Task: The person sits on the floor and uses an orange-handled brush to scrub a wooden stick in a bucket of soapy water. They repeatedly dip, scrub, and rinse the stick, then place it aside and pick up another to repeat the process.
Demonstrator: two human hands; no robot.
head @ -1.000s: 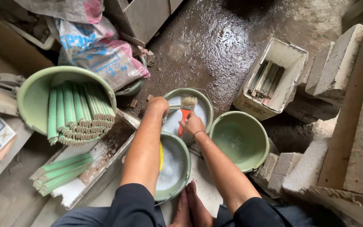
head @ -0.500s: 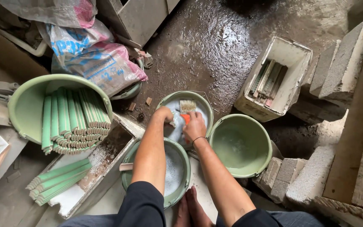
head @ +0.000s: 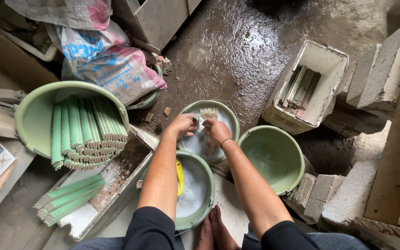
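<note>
Both hands, the left hand (head: 181,125) and right hand (head: 217,131), are closed together on a brush (head: 208,113) over the far bucket (head: 230,121) at twelve o'clock, where wet grip could slip and splash grey water onto the floor (head: 237,51).

Both arms reach forward, the left hand (head: 183,125) and right hand (head: 217,131) close together, fingers curled.

Wet floor (head: 237,55) beyond the basin (head: 230,121) lies open; green buckets (head: 274,159), crate (head: 309,88) and sacks (head: 112,69) hem the sides.
</note>
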